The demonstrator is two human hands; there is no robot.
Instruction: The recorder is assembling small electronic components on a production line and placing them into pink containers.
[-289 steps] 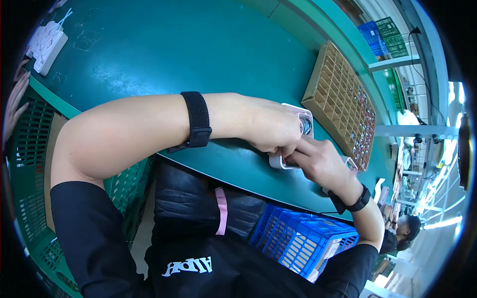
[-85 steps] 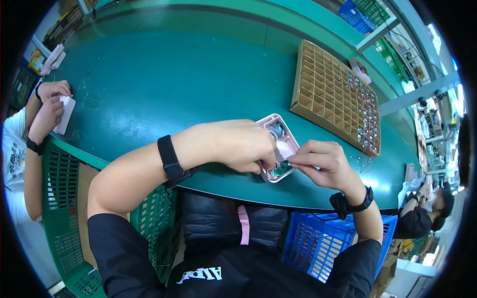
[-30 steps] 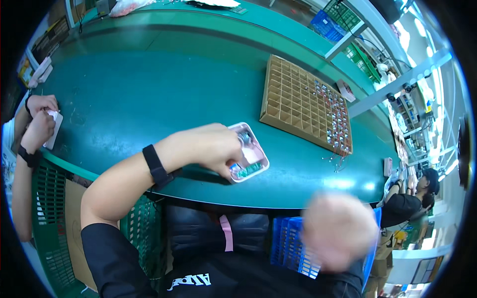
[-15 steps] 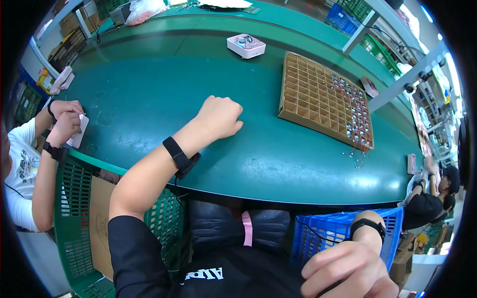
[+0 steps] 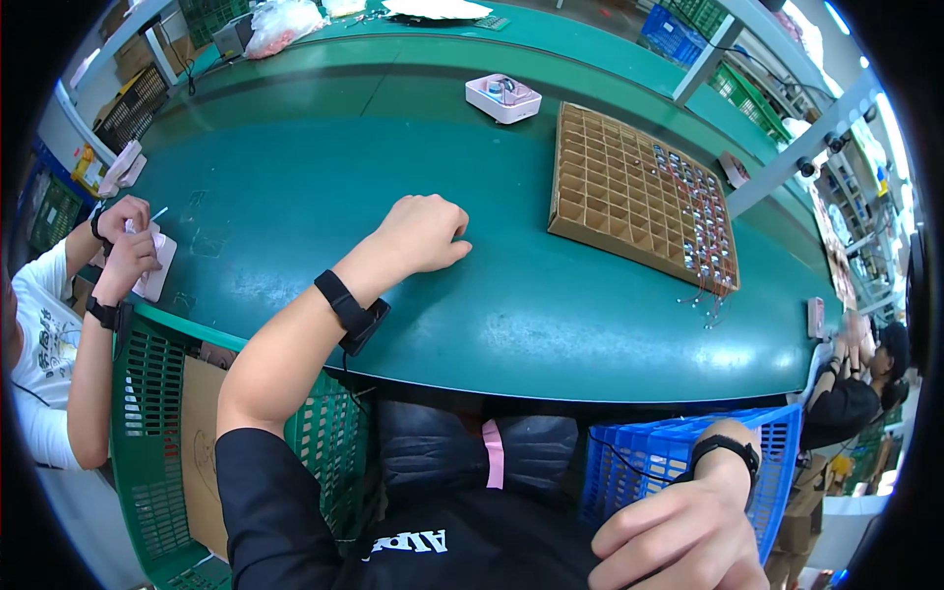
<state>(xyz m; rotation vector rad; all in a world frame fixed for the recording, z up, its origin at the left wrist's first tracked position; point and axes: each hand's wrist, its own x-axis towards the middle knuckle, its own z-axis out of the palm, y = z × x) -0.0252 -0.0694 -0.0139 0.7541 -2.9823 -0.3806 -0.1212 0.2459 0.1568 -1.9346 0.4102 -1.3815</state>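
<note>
My left hand [image 5: 425, 234] rests on the green tabletop [image 5: 295, 197] in a loose fist, the thumb toward the right. Nothing shows in it, and its fingertips are tucked out of sight. A black watch-like band [image 5: 350, 313] is on that wrist. Low at the right, close to my body, my right hand [image 5: 678, 541] hangs over the front of the blue crate with its fingers loosely bent and apart. No object shows in it, and the lower frame edge cuts it off. A cardboard divider tray [image 5: 615, 172] lies right of my left hand, its right-hand cells filled with small wired metal parts [image 5: 703, 211].
A pink-white open box [image 5: 502, 98] with small parts inside sits on the belt at the back. Green [image 5: 147, 393] and blue [image 5: 639, 462] crates stand below the front edge. At left, a co-worker's hands [image 5: 128, 241] hold a pale casing. A grey post [image 5: 787, 177] rises at right.
The pink-white box and a seam in the belt have shifted right. My left hand appears slightly farther left, still curled. The co-worker's hands at the left have moved a little.
</note>
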